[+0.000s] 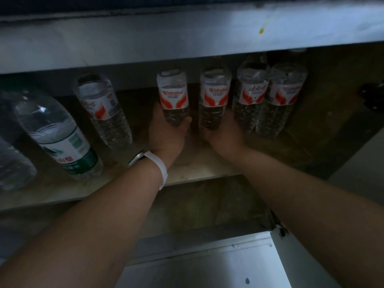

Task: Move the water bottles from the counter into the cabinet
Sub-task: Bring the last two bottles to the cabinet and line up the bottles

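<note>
Both my arms reach into a dark cabinet under the counter. My left hand, with a white watch band on its wrist, grips the lower part of a red-and-white labelled water bottle. My right hand grips the base of a second such bottle right beside it. Two more red-labelled bottles stand touching each other just to the right. Another red-labelled bottle stands apart to the left on the cabinet shelf.
A larger green-labelled bottle and a dim clear bottle stand at the shelf's left end. The counter's thick front edge overhangs the opening. A dark hinge sits on the right wall. A lower compartment lies beneath the shelf.
</note>
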A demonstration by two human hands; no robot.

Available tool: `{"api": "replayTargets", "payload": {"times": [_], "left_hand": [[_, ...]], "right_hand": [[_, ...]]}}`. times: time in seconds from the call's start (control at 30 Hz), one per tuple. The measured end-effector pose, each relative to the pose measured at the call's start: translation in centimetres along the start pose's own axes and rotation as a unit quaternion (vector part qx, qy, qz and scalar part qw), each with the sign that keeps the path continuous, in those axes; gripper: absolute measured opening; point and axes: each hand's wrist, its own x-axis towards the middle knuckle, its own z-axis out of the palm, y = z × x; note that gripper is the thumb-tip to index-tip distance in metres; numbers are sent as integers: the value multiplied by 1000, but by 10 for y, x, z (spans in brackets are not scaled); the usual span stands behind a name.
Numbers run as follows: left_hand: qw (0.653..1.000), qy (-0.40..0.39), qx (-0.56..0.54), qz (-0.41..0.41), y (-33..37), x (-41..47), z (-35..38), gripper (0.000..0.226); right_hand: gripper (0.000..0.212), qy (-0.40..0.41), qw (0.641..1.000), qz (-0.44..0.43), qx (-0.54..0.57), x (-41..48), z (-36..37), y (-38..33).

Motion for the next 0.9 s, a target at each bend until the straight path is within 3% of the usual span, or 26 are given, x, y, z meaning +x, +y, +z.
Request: {"api": "replayTargets", "payload": {"times": [0.17,0.3,0.4,0.57,0.73,0.9], "left_hand": [[999,-31,13,2,3,-18,-20,56],[999,-42,17,10,4,-47,-49,50],[998,7,51,22,-4,-69,-77,47],[990,133,40,29,-27,-79,-130,26],[965,259,39,3,-44,-73,-167,36],[980,191,35,-47,-57,-55,-179,60]], "right_hand": [[64,-16,999,17,35,-10,-8,-8],[66,17,997,38,57,-30,-15,-24],[73,46,997,41,52,-50,-16,-43],[59,-36,995,-10,88,-64,9,-78],[64,-127,989,-30,75,-58,53,-105],[74,-162,984,-59,46,-40,97,-117]]}}
